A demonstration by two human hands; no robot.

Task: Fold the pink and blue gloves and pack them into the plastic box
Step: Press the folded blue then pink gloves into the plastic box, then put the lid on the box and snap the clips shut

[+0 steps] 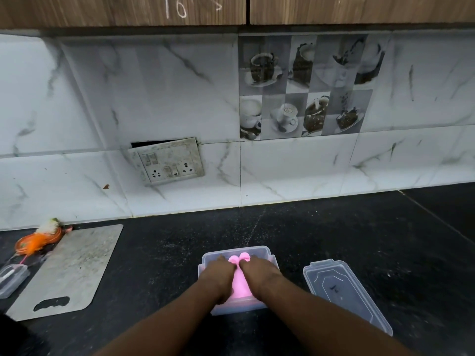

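At the far left of the black tabletop (159, 265) sits a small clear container (11, 280), with a tangle of orange cord (36, 244) behind it near the wall. Just right of these lies a grey cutting board (69, 268), flat, its handle slot toward the person. Near the middle stands the plastic box (259, 251), open, with the pink gloves (240, 281) lying inside it. The left hand (218, 274) rests palm down on the left part of the pink gloves, fingers laid flat and reaching toward the far wall of the box, gripping nothing. The right hand (261, 273) lies the same way just beside it on the right part, flat and pressing, so a strip of pink shows between the two hands. Blue gloves cannot be made out. To the right, near the box but apart from it, the clear lid (347, 294) lies on the tabletop.
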